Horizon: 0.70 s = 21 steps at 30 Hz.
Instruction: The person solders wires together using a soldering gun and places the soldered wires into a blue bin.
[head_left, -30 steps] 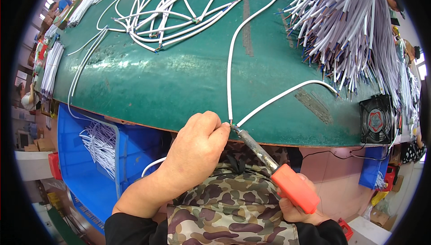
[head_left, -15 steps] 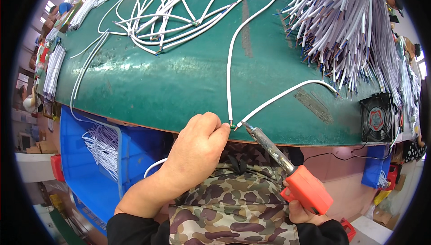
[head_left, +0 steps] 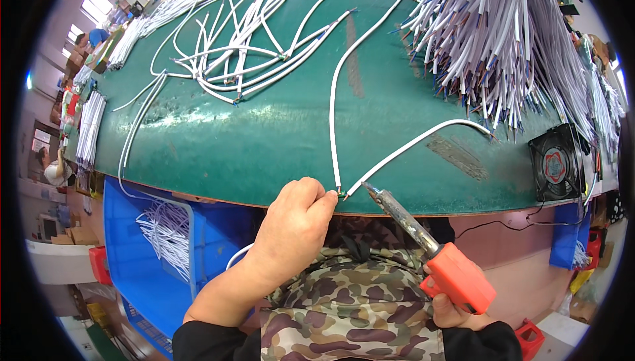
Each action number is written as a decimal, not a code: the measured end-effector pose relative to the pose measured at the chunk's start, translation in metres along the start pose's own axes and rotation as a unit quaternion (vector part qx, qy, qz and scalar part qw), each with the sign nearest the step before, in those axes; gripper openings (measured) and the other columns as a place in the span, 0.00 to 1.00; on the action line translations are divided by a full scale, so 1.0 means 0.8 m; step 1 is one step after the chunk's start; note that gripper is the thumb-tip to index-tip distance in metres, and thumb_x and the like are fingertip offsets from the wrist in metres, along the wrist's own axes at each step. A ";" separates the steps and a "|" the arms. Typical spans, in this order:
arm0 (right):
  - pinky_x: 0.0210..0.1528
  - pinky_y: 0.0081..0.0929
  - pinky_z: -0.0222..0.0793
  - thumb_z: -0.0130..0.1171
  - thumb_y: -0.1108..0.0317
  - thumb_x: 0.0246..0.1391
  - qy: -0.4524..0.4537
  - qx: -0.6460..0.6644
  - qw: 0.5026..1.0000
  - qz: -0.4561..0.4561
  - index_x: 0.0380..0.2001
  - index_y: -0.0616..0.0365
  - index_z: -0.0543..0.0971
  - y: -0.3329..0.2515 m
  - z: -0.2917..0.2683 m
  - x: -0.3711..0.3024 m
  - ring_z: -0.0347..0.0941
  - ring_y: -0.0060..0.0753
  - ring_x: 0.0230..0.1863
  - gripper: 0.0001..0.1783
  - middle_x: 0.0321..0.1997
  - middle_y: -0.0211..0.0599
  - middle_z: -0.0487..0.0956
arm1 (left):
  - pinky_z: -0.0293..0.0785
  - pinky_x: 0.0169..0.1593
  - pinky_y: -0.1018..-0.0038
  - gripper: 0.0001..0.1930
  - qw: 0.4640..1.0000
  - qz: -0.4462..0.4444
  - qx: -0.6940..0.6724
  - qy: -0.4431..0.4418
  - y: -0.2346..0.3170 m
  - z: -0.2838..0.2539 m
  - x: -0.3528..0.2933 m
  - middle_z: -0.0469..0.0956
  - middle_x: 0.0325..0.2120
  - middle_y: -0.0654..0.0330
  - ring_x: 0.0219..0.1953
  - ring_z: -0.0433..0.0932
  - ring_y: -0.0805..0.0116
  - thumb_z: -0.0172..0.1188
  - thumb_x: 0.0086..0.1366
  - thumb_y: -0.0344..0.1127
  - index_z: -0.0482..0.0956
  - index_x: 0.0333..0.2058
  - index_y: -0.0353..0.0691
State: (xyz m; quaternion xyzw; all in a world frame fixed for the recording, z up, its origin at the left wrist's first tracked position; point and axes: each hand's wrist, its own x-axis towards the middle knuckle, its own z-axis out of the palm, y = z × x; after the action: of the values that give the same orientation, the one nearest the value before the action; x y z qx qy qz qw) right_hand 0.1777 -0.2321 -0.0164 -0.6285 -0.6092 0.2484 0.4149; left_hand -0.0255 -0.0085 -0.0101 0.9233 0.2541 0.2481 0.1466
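My left hand (head_left: 294, 228) is closed at the table's front edge, thumb and finger pinched at a small green part (head_left: 341, 194). Most of what lies inside the fist is hidden. Two white cables meet beside that part: one cable (head_left: 333, 116) runs up to the far side, the other cable (head_left: 417, 148) curves off to the right. Another white cable (head_left: 237, 253) shows next to my left wrist. My right hand (head_left: 453, 308) is wrapped round the red handle of a soldering gun (head_left: 460, 280). Its metal tip points up-left, just right of the cable ends and apart from them.
On the green table (head_left: 264, 142) lies a loose tangle of white cables (head_left: 251, 50). A thick bundle of white cables (head_left: 489, 43) hangs over the right side, above a small black fan (head_left: 555, 162). A blue bin (head_left: 145, 268) with cables stands at lower left.
The soldering gun's tip has drawn back slightly from the cable ends. My left hand keeps its pinch. The whole view has shifted a little.
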 end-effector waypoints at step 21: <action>0.29 0.32 0.70 0.54 0.48 0.57 0.125 -0.012 0.990 -0.062 0.38 0.60 0.76 0.020 0.017 -0.009 0.75 0.39 0.25 0.22 0.27 0.34 0.77 | 0.72 0.33 0.65 0.11 0.999 0.012 -0.013 -0.046 -0.003 -0.022 0.016 0.73 0.28 0.54 0.29 0.74 0.55 0.60 0.50 0.19 0.78 0.35 0.33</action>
State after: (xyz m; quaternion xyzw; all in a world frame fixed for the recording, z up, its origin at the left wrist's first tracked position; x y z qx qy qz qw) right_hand 0.1743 -0.2344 -0.0381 -0.6210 -0.5930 0.1341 0.4947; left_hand -0.0264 0.0035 0.0088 0.9346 0.2331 0.2104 0.1672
